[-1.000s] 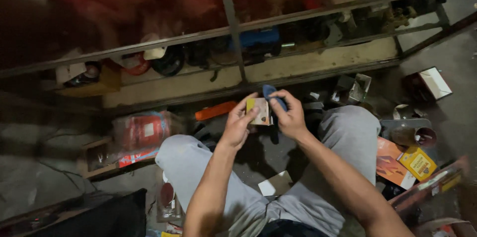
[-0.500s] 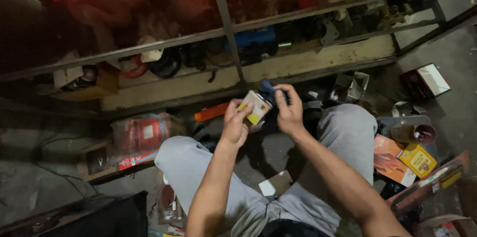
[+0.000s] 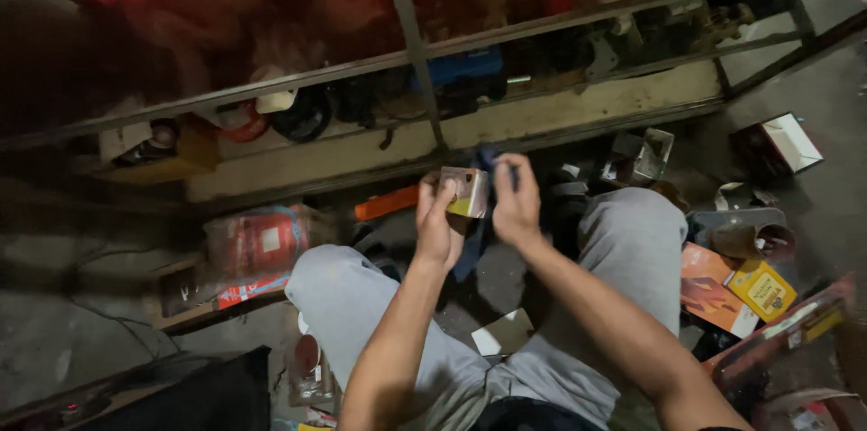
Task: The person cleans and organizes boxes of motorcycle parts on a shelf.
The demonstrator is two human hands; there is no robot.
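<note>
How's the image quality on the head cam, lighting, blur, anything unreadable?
Head view: dim overall, red cast across the shelf top; small box between left hand and right hand is lit but slightly soft; lower left corner falls to near black; floor clutter at right readable by colour only.

A small box (image 3: 467,192) sits between the left hand (image 3: 438,228) and the right hand (image 3: 515,205), above the gap between the knees. Beyond the hands runs a shelf rack (image 3: 578,110) with parts on its lower shelf. On the floor, a packet (image 3: 257,246) lies left of the left knee. Right of the right knee lie two flat boxes (image 3: 741,286), with a cup (image 3: 754,237) behind them and an open box (image 3: 781,144) farther back. A card (image 3: 504,333) lies between the legs.
</note>
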